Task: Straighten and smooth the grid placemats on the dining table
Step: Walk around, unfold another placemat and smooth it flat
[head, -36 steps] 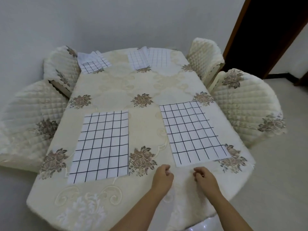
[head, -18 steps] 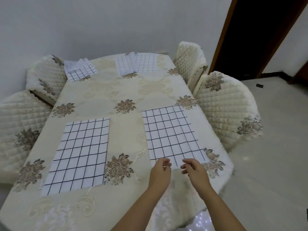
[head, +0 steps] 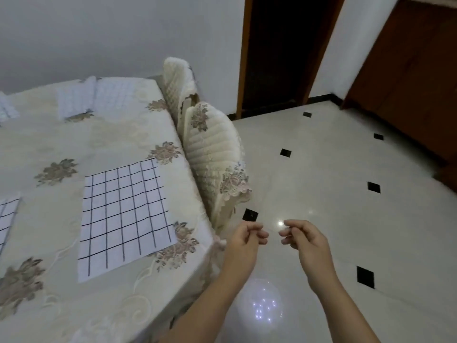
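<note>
Left hand [head: 244, 237] and right hand [head: 305, 237] hung over floor [head: 346, 194], off surface [head: 111, 144] corner, fingers loosely curled, holding nothing, hands near each other but apart. Near placemat [head: 123, 216] lay flat, roughly square to edge. Far placemats [head: 99, 97] looked overlapped, rumpled. Judged between mats; next move likely walking round chairs [head: 212, 154] to reach far end.

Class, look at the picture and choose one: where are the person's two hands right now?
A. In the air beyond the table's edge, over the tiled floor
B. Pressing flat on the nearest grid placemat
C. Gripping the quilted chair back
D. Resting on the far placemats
A: the left hand and right hand hang with fingers loosely curled over the tiled floor, clear of the nearest grid placemat and touching nothing.
</note>
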### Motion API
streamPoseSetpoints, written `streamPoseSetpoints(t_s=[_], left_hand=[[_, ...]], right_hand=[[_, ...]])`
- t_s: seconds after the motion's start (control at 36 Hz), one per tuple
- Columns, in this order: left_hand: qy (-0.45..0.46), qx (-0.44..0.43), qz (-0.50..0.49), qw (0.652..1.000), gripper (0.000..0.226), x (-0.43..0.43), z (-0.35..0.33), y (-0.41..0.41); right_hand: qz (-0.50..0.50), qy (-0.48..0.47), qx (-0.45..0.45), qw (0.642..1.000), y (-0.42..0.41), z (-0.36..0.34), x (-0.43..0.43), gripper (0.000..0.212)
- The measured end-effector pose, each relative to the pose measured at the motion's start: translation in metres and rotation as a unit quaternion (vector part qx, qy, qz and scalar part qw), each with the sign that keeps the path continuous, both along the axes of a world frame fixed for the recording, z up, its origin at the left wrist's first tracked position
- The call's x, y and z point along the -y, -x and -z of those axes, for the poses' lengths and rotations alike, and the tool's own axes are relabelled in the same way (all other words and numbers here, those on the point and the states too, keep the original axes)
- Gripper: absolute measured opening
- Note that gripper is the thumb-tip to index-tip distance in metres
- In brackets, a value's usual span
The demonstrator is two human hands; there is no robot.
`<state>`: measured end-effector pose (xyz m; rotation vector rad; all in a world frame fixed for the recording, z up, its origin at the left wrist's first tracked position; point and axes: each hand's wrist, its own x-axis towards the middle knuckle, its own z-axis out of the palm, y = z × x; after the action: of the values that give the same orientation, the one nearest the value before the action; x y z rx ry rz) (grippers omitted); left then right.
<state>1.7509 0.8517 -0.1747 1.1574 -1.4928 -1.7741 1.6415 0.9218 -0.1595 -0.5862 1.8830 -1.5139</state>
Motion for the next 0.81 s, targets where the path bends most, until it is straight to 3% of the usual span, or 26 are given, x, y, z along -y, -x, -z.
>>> streamPoseSetpoints(t_s=[0.14, 0.39, 0.56, 0.81], left_hand=[[0.004, 0.011, 0.054, 0.998, 0.031, -0.002, -0.002, 0.058], [0.006, 0.02, 0.073, 0.997, 0.024, 0.042, 0.007, 0.167], [-0.004, -0.009, 0.077, 0.997, 0.026, 0.111, 0.008, 0.274], [0.014, -0.022, 0.039, 0.999, 0.02, 0.234, -0.019, 0.382]], right_hand=[[0.081, 0.013, 0.021, 0.996, 0.056, 0.003, -0.022, 0.027], [0.119, 0.01, 0.042, 0.992, 0.154, 0.013, 0.007, 0.025], [0.139, 0.012, -0.004, 0.99, 0.262, 0.001, 0.071, 0.026], [0.093, 0.025, -0.032, 0.995, 0.394, -0.034, 0.201, 0.026]])
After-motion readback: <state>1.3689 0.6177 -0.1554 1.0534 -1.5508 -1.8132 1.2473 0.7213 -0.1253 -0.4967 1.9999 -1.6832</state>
